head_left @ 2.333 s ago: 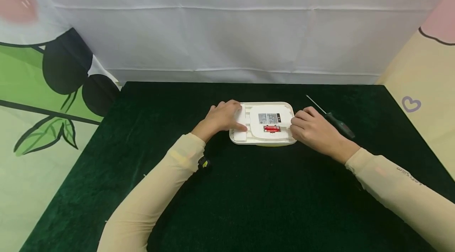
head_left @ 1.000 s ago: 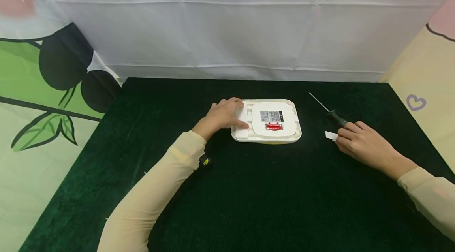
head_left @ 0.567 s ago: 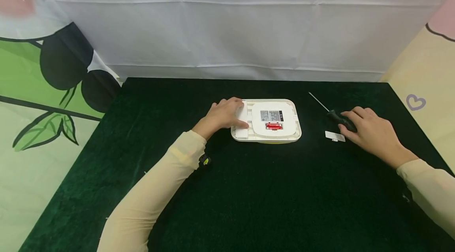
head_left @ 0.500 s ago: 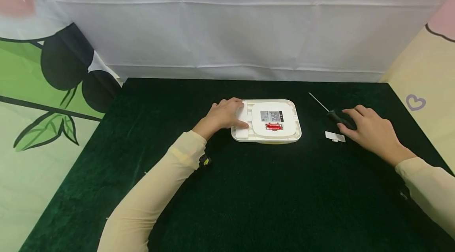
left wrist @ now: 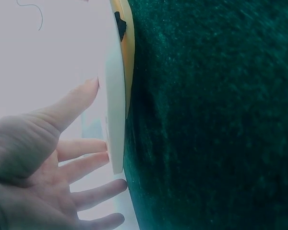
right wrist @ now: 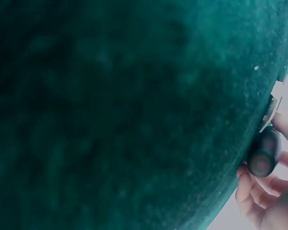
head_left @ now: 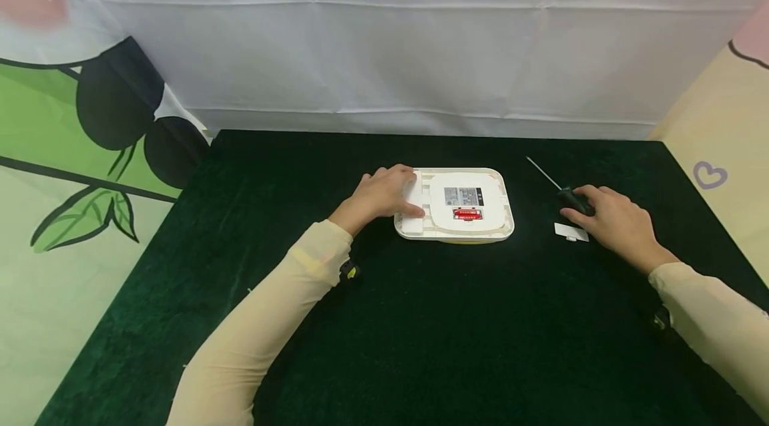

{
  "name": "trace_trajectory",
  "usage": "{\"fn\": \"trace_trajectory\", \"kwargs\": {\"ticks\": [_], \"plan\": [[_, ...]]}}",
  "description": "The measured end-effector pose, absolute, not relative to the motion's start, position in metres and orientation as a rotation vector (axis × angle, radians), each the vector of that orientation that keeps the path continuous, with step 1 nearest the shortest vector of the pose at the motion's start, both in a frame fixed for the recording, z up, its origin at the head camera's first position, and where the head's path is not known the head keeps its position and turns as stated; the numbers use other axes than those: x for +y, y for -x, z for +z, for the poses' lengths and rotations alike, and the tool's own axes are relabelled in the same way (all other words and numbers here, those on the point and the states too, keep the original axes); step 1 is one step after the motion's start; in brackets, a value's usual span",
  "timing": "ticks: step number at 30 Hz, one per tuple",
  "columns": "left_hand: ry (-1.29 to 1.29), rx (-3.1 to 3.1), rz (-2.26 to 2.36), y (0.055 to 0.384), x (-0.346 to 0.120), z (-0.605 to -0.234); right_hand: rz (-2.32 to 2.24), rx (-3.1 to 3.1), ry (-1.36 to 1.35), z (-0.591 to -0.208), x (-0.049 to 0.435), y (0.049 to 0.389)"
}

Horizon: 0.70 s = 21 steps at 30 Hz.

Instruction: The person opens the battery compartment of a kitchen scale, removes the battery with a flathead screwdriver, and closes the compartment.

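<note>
In the head view a white rounded case lies flat, with a printed label and red batteries in its uncovered compartment. A yellow part shows beneath its near edge. My left hand rests on its left end, thumb on the top surface; in the left wrist view its fingers reach out fairly straight against the case. My right hand grips the dark handle of a screwdriver, whose thin shaft points back and left. The handle end faces the right wrist camera, between thumb and fingers.
A small white battery cover with a tab lies just in front of the screwdriver handle. Dark green cloth covers the table. A white curtain hangs behind, with printed cloth at the sides.
My right hand has moved right from the case carrying the battery cover, let it go on the cloth, and closed round the screwdriver handle. The left hand stays on the case.
</note>
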<state>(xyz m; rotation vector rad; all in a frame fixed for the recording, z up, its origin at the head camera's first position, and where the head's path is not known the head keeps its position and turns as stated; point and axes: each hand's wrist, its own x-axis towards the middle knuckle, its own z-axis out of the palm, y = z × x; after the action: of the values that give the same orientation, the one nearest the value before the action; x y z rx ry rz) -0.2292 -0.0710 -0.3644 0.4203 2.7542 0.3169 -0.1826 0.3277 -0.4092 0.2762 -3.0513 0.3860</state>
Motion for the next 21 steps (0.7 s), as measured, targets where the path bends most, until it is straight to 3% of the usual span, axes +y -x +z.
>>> {"fn": "trace_trajectory", "kwargs": {"ticks": [21], "plan": [[-0.432, 2.756, 0.282, 0.23, -0.07, -0.365, 0.473, -3.029, -0.331, -0.401, 0.335, 0.183]]}}
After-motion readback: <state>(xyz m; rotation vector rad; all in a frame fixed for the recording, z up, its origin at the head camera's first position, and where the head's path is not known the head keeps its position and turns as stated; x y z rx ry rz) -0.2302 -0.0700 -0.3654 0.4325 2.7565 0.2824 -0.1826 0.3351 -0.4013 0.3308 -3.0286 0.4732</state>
